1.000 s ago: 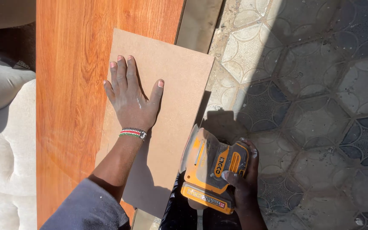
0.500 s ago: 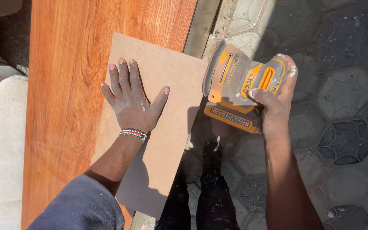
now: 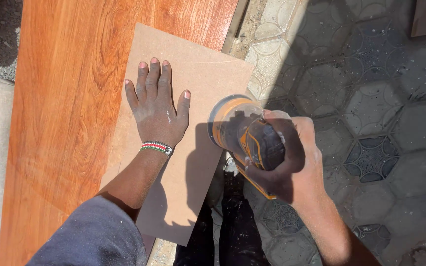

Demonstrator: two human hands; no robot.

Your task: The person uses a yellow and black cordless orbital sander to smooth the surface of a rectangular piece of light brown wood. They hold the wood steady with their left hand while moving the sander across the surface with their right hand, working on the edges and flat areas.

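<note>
Fingers of my left hand [image 3: 156,111] lie spread flat on the fibreboard panel [image 3: 188,143] atop the reddish wood surface [image 3: 70,98]; my right hand [image 3: 287,157] clenches an orange sander [image 3: 242,133] at the panel's edge, which might skid toward my thumb.
</note>
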